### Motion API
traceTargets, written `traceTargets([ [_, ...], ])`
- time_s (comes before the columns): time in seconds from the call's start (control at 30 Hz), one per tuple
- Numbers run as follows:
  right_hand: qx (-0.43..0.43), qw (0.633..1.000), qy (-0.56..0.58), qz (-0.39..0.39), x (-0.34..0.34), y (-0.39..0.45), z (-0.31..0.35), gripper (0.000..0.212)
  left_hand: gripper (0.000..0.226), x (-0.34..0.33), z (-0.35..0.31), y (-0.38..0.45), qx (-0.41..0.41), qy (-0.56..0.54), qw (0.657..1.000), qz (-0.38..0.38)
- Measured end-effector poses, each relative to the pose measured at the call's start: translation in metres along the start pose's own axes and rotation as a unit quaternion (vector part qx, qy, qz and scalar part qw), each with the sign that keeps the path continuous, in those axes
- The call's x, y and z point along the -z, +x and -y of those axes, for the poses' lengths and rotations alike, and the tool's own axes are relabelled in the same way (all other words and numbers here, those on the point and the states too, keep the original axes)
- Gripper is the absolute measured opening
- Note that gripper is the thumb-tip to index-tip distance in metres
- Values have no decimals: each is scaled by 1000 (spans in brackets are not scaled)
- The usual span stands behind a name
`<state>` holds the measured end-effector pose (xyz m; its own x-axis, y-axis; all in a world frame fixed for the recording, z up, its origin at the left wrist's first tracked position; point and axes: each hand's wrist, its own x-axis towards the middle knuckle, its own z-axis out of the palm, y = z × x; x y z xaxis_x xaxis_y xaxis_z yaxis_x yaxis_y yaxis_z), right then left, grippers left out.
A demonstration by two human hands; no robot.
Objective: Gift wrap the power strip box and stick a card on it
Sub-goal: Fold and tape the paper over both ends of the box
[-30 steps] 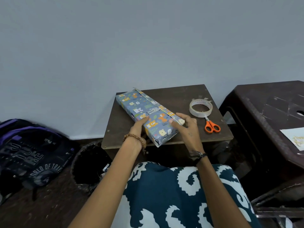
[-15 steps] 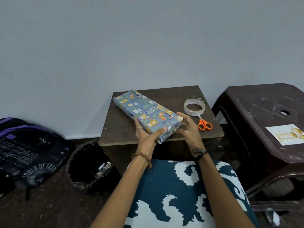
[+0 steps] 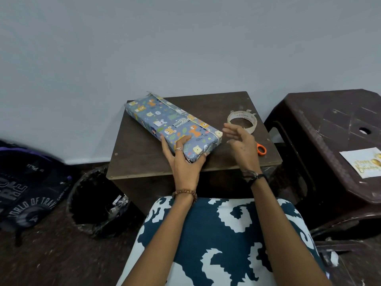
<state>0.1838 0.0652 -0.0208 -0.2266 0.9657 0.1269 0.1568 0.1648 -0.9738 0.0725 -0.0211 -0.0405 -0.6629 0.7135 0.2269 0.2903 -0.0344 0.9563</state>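
Note:
The power strip box (image 3: 165, 120), wrapped in blue paper with cartoon animals, lies slantwise on the small brown table (image 3: 142, 159). My left hand (image 3: 183, 159) grips its near end, thumb on the left side and fingers round the end. My right hand (image 3: 240, 141) hovers just right of that end, fingers relaxed, touching nothing. A white birthday card (image 3: 362, 163) with gold lettering lies on the dark plastic stool (image 3: 321, 124) at the right.
A roll of clear tape (image 3: 242, 121) sits at the table's back right. Orange-handled scissors (image 3: 261, 149) lie partly hidden behind my right hand. A black-lined waste bin (image 3: 94, 205) and a dark backpack (image 3: 24, 186) stand on the floor at the left.
My right hand has let go of the box's near end and lifted away to the right. My left hand keeps its hold. The view has tilted down and shifted right.

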Motion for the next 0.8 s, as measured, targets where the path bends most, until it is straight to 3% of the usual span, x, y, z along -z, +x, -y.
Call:
traceTargets([
  [0.13,-192,970,141,41,-6,9,13,34,50,4,0,-3,-5,-18,1000,-8],
  [0.27,-237,942,225,71,-21,-2,11,38,51,9,-2,-7,-7,-35,999,1],
  [0.47,-163,916,339,137,-19,-14,4,47,53,18,-7,-7,-4,-76,997,-11],
  [0.57,-130,927,311,162,-19,-18,3,59,53,21,-7,-8,-6,-80,997,-14],
  [0.8,-98,942,290,139,-23,-20,0,42,53,22,-8,-7,-5,-82,996,-26],
])
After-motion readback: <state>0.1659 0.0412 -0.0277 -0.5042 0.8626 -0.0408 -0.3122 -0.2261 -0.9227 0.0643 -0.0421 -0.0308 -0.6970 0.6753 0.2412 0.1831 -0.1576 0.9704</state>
